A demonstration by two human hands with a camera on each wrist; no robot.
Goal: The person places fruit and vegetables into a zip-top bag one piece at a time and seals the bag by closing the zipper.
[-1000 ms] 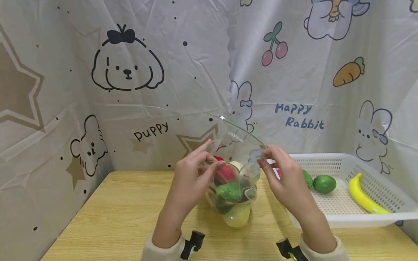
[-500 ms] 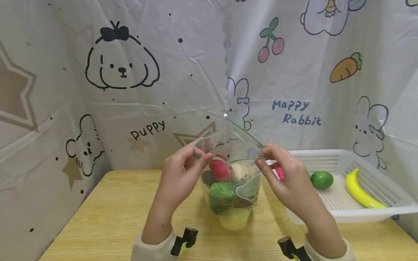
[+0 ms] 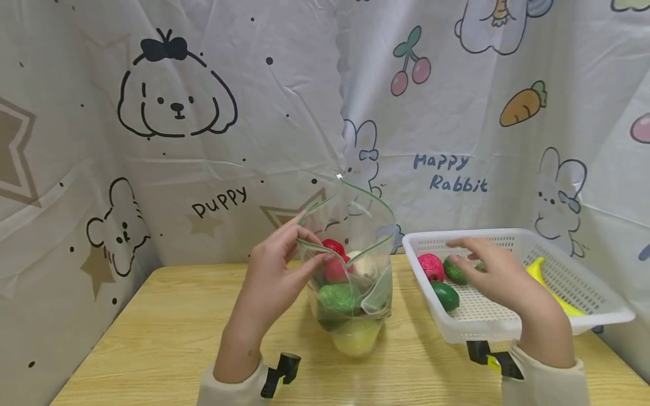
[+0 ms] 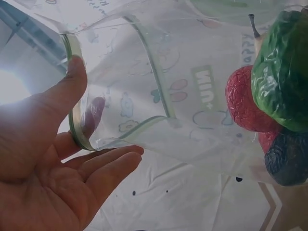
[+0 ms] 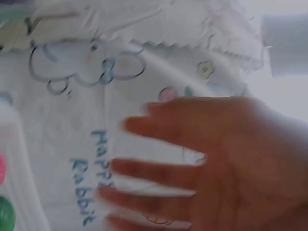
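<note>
A clear zip bag [image 3: 381,290] with a green-edged mouth stands upright on the table, its mouth spread. Through its wall show red pieces [image 3: 335,269], a cream-coloured one [image 3: 364,265], a wrinkled green one [image 3: 337,297] and a yellow one [image 3: 357,337] at the bottom. My left hand [image 3: 279,270] pinches the bag's left rim; in the left wrist view the thumb [image 4: 76,74] presses one side of it. My right hand [image 3: 500,276] hovers over the white basket [image 3: 500,331], fingers spread and holding nothing, above the toy produce.
Inside the basket, on the left, lie a pinkish-red round fruit [image 3: 430,266], a bumpy green one [image 3: 454,270] and a smooth dark green one [image 3: 446,296]. A yellow banana [image 3: 569,308] rests along its right side. A printed cloth [image 3: 284,141] hangs behind the wooden table [image 3: 167,338].
My right hand has let go of the bag's right rim and moved right, over the basket. The left hand keeps its hold. The bag's mouth has spread wider since the earliest frame.
</note>
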